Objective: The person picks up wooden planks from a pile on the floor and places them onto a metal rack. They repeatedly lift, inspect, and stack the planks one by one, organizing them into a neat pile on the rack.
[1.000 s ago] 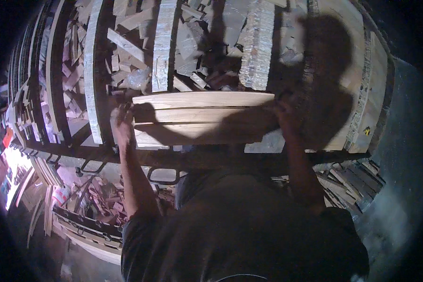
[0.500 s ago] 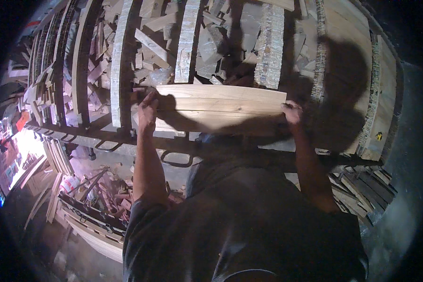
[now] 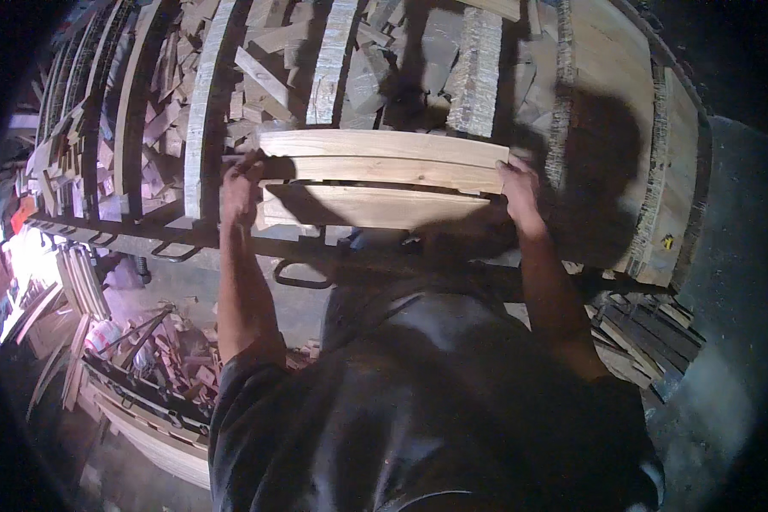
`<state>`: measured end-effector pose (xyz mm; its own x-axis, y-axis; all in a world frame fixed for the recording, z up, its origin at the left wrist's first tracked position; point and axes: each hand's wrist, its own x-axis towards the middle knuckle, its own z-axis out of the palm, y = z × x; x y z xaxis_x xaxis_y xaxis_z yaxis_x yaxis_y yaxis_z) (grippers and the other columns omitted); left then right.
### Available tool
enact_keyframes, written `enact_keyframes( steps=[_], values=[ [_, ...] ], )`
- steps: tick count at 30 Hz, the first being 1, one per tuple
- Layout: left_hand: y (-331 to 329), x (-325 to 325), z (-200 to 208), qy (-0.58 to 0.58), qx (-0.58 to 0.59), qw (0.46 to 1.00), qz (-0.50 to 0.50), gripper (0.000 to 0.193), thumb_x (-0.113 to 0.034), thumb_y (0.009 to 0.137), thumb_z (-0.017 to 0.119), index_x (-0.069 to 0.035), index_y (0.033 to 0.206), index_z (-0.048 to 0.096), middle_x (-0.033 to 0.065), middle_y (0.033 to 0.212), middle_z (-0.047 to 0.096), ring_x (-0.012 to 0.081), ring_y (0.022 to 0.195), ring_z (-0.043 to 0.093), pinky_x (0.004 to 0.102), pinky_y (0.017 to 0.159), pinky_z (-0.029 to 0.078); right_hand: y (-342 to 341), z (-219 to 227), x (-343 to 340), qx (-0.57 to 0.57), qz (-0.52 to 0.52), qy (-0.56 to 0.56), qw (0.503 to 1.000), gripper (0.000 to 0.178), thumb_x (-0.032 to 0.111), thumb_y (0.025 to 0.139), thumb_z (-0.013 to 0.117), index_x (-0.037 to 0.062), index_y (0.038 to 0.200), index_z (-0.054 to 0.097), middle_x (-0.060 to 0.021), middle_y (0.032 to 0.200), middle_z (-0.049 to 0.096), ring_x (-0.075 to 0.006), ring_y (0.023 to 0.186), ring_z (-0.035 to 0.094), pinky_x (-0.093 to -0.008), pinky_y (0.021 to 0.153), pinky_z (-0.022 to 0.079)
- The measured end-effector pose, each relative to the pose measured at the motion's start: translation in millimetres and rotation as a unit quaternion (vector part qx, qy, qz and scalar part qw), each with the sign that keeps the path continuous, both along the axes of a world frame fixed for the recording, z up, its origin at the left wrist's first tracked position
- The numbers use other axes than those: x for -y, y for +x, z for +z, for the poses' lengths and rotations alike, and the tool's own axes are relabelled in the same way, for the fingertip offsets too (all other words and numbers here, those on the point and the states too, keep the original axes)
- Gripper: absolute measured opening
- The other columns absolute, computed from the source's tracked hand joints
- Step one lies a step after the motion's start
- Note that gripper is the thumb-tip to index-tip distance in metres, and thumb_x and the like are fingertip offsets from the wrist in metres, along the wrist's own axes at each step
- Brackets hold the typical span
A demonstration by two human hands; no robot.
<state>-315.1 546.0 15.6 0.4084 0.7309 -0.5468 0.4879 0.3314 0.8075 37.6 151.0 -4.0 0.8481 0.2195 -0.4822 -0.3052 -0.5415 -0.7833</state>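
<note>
A stack of pale wooden boards (image 3: 382, 177) lies crosswise in front of me, held level between both hands. My left hand (image 3: 241, 189) grips the stack's left end and my right hand (image 3: 519, 189) grips its right end. The boards hover just above a dark metal frame (image 3: 230, 241) that runs left to right. Beyond them stand rows of upright wooden planks (image 3: 205, 102) with loose wood offcuts (image 3: 375, 68) piled between them. My dark shirt fills the lower middle of the view.
A broad wooden board (image 3: 614, 111) leans at the far right, with flat slats (image 3: 640, 333) piled below it. At lower left lie scrap wood pieces (image 3: 171, 350), a bundle of thin strips (image 3: 81, 277) and a long curved panel (image 3: 145, 427). A bright light glares at the left edge.
The stack of boards has stayed in both hands and shifted slightly away from my body, toward the upright planks. My view has tilted a little to the right.
</note>
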Motion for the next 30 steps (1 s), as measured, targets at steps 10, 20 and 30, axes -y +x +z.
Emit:
enact_keyframes(
  steps=[10,20,30],
  values=[
    [-49,51,20,0.069,-0.072,0.988,-0.116,0.036,-0.019,0.092,0.062,-0.001,0.123,0.064,0.0093,0.106,0.068,0.0194,0.099,0.061,0.0322,0.091,0.046,-37,-82,101,-0.011,0.020,-0.072,0.997,0.040,0.022,0.093,0.069,0.0023,0.127,0.066,-0.0084,0.112,0.070,-0.0157,0.103,0.062,-0.0325,0.092,0.048],
    [-27,57,-8,-0.085,-0.026,0.996,-0.002,0.044,-0.034,0.096,0.057,-0.005,0.129,0.063,0.0083,0.107,0.071,0.0178,0.098,0.065,0.0326,0.083,0.051,-95,-37,29,0.140,0.032,-0.177,0.974,0.096,0.027,0.074,0.081,-0.0030,0.151,0.030,-0.0256,0.142,0.048,-0.0382,0.131,0.048,-0.0450,0.110,0.039],
    [24,151,11,-0.128,0.070,0.906,0.398,0.030,-0.026,0.089,0.057,-0.003,0.107,0.062,0.0086,0.101,0.062,0.0251,0.085,0.058,0.0375,0.076,0.050,-130,46,-75,0.256,0.421,-0.227,0.840,0.079,0.027,0.082,0.071,0.0067,0.150,0.038,-0.0161,0.156,0.035,-0.0354,0.147,0.026,-0.0500,0.121,0.015]
  ],
)
